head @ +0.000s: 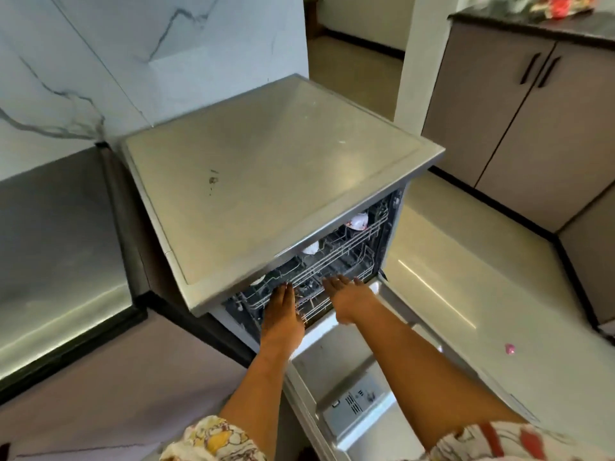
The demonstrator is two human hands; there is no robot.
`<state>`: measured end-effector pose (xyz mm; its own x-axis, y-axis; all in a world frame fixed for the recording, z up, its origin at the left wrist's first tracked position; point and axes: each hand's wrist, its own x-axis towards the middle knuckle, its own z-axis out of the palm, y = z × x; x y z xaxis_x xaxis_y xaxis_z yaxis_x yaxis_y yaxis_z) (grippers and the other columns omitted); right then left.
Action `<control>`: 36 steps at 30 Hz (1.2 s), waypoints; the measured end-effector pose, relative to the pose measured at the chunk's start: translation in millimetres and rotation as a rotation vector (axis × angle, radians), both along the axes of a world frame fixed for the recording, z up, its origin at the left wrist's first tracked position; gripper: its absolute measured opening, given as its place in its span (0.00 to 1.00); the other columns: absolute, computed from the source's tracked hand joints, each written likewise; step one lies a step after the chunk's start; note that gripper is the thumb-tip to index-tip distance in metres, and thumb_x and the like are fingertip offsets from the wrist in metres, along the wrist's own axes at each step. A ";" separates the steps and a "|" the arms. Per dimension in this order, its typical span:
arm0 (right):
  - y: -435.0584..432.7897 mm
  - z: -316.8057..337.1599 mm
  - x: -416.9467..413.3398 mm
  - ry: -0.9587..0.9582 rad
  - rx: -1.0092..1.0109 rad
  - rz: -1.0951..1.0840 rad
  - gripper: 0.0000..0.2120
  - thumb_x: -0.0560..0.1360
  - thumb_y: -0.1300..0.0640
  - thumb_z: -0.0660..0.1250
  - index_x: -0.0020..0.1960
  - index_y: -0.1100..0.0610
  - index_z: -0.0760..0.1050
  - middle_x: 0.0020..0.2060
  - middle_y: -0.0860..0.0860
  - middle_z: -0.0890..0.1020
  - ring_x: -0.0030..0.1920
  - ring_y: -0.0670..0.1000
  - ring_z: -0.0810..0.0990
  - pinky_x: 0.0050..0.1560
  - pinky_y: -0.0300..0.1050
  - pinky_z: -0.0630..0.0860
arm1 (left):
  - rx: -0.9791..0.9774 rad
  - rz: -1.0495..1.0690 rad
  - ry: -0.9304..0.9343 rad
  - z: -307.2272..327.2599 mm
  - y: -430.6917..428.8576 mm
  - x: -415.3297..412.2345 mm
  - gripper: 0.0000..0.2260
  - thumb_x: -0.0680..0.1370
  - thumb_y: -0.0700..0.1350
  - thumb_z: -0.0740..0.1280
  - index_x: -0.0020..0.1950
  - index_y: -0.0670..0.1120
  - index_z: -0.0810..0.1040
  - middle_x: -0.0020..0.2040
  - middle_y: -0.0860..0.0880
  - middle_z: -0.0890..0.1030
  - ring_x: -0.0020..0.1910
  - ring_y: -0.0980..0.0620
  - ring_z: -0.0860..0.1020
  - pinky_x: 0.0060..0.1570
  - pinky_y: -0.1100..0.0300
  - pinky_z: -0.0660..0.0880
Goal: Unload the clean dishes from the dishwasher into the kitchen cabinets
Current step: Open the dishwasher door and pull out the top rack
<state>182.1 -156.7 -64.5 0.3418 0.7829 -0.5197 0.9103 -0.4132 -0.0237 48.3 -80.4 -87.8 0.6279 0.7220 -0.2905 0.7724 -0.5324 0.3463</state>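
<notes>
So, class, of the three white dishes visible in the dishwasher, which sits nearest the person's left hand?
The leftmost white dish, just beside the left hand; the middle dish and rightmost dish sit farther away to the right.

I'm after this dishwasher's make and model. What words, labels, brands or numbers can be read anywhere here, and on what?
No text is readable.
Detergent dispenser on the open dishwasher door: small marks, too blurred to read.
Red packet on the dark counter: print too blurred to read.
Dishwasher top: dark smudges only, no lettering.
</notes>
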 end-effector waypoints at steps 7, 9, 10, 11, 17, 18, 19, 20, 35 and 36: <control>94.3 -30.0 17.9 -0.012 -0.004 0.018 0.34 0.78 0.55 0.61 0.78 0.57 0.47 0.77 0.53 0.52 0.77 0.53 0.49 0.76 0.53 0.47 | -0.087 0.007 0.086 -43.7 77.5 6.5 0.26 0.80 0.45 0.59 0.76 0.47 0.55 0.74 0.44 0.65 0.70 0.44 0.67 0.65 0.51 0.70; 107.3 -36.1 19.3 -0.031 -0.047 0.014 0.30 0.78 0.54 0.61 0.76 0.58 0.55 0.75 0.54 0.60 0.76 0.54 0.55 0.76 0.54 0.50 | -0.201 0.025 0.153 -48.8 89.9 12.9 0.23 0.81 0.49 0.57 0.76 0.45 0.58 0.73 0.43 0.66 0.70 0.43 0.67 0.67 0.51 0.68; 112.5 -40.0 20.3 -0.034 -0.079 0.009 0.28 0.78 0.54 0.61 0.76 0.57 0.57 0.75 0.54 0.62 0.76 0.54 0.56 0.76 0.55 0.51 | -0.263 0.019 0.170 -51.8 94.6 16.1 0.23 0.82 0.50 0.55 0.76 0.45 0.57 0.74 0.43 0.64 0.72 0.43 0.65 0.69 0.52 0.65; 115.1 -42.4 20.7 -0.040 -0.107 0.004 0.27 0.79 0.53 0.60 0.75 0.57 0.58 0.74 0.54 0.62 0.76 0.55 0.57 0.75 0.56 0.51 | -0.303 -0.004 0.178 -54.9 96.6 18.2 0.22 0.83 0.50 0.54 0.76 0.46 0.57 0.75 0.43 0.62 0.73 0.43 0.63 0.70 0.54 0.62; 127.7 -59.8 17.0 -0.084 -0.148 -0.038 0.24 0.79 0.53 0.59 0.74 0.54 0.62 0.73 0.54 0.64 0.74 0.56 0.60 0.74 0.56 0.55 | -0.408 0.032 0.102 -66.0 97.9 22.7 0.22 0.83 0.49 0.51 0.77 0.46 0.54 0.76 0.45 0.59 0.75 0.46 0.59 0.71 0.58 0.56; 127.2 -58.9 16.6 -0.089 -0.138 -0.042 0.23 0.79 0.54 0.60 0.73 0.53 0.63 0.72 0.53 0.66 0.73 0.56 0.62 0.73 0.55 0.58 | -0.427 0.042 0.100 -66.3 98.2 22.1 0.22 0.84 0.48 0.50 0.77 0.45 0.54 0.77 0.45 0.58 0.75 0.47 0.58 0.71 0.59 0.55; 125.4 -57.1 15.8 -0.091 -0.131 -0.045 0.23 0.79 0.55 0.60 0.73 0.53 0.62 0.72 0.52 0.66 0.73 0.56 0.63 0.72 0.53 0.60 | -0.440 0.050 0.098 -67.9 98.1 21.6 0.22 0.84 0.48 0.50 0.77 0.45 0.55 0.77 0.45 0.58 0.75 0.47 0.58 0.72 0.58 0.55; 123.3 -54.1 15.2 -0.091 -0.127 -0.040 0.24 0.79 0.56 0.60 0.74 0.53 0.61 0.72 0.52 0.66 0.73 0.55 0.63 0.71 0.52 0.61 | -0.437 0.065 0.087 -68.6 98.5 20.6 0.22 0.83 0.49 0.51 0.76 0.46 0.57 0.76 0.46 0.59 0.75 0.46 0.60 0.73 0.57 0.56; 0.2 -59.7 -7.0 -0.078 -0.172 -0.006 0.18 0.80 0.56 0.60 0.69 0.50 0.69 0.69 0.50 0.68 0.71 0.53 0.65 0.63 0.50 0.68 | -0.420 -0.063 0.054 -76.5 -16.6 -8.0 0.18 0.82 0.39 0.55 0.71 0.49 0.68 0.66 0.45 0.75 0.64 0.49 0.74 0.63 0.57 0.72; -8.8 -61.6 -8.6 -0.082 -0.164 -0.012 0.18 0.79 0.56 0.60 0.69 0.50 0.69 0.68 0.50 0.69 0.70 0.53 0.65 0.62 0.49 0.68 | -0.421 -0.076 0.047 -77.5 -24.5 -9.4 0.18 0.82 0.39 0.55 0.71 0.49 0.68 0.66 0.46 0.75 0.64 0.49 0.74 0.62 0.57 0.72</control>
<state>173.5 -165.5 -126.0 0.3969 0.6857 -0.6102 0.9015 -0.4160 0.1189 38.9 -104.8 -165.3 0.6538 0.4863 -0.5798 0.7566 -0.4082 0.5109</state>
